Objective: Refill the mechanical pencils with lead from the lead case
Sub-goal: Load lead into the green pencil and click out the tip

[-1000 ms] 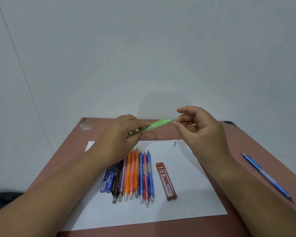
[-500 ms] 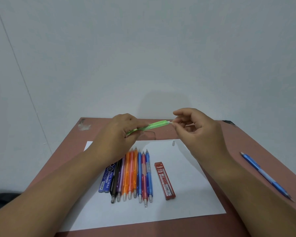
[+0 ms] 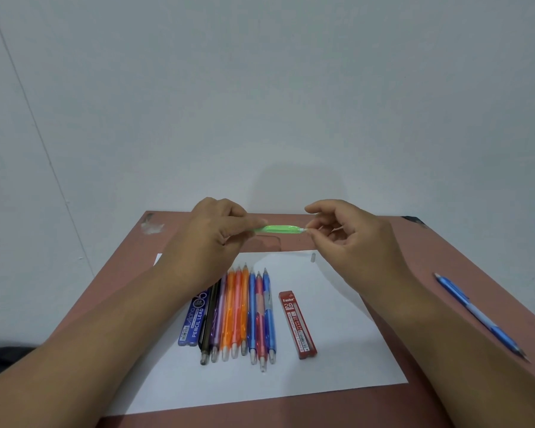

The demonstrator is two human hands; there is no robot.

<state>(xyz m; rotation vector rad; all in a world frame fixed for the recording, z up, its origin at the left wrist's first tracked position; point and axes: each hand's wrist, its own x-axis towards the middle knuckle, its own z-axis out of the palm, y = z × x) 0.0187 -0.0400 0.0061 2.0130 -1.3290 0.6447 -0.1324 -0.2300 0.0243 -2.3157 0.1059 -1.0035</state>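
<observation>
Partly hidden in hands (image 3: 212,239), green pencil (image 3: 278,229) shows half

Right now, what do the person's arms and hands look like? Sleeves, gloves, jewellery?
Both forearms are bare to the frame edge, no sleeves in view. The left hand and right hand wear no gloves. No rings, watch or bands are visible, and no markings show.
</observation>
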